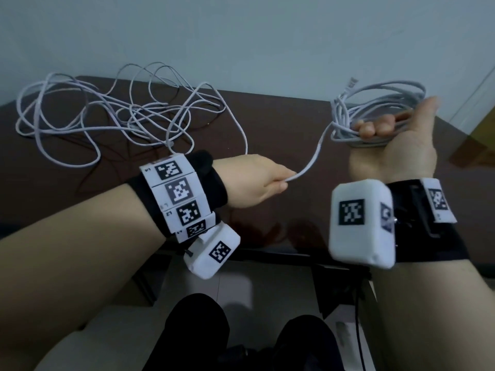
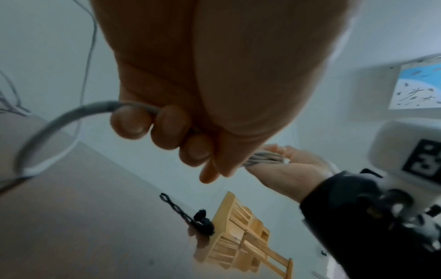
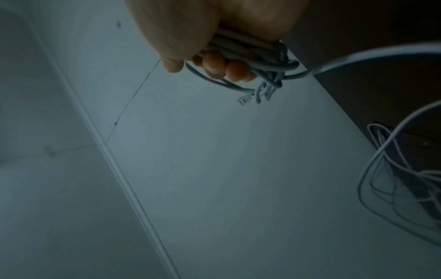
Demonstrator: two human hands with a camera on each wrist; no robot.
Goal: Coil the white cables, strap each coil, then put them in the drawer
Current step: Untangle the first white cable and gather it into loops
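Note:
My right hand (image 1: 385, 135) is raised over the right side of the dark brown table (image 1: 281, 124) and grips a coil of white cable (image 1: 380, 103); its clear plug end (image 1: 432, 83) sticks up behind. The right wrist view shows the same coil (image 3: 257, 54) under curled fingers (image 3: 214, 64). A free strand (image 1: 316, 153) runs from the coil to my left hand (image 1: 267, 180), which pinches it. In the left wrist view my fingers (image 2: 167, 128) curl round that strand (image 2: 71, 115). A loose tangle of white cable (image 1: 120, 113) lies across the table's left half.
A grey wall (image 1: 241, 36) rises behind the table. A black strap (image 2: 188, 217) lies on the table near a wooden chair (image 2: 241, 236), seen in the left wrist view. My knees (image 1: 198, 330) are below the table's front edge.

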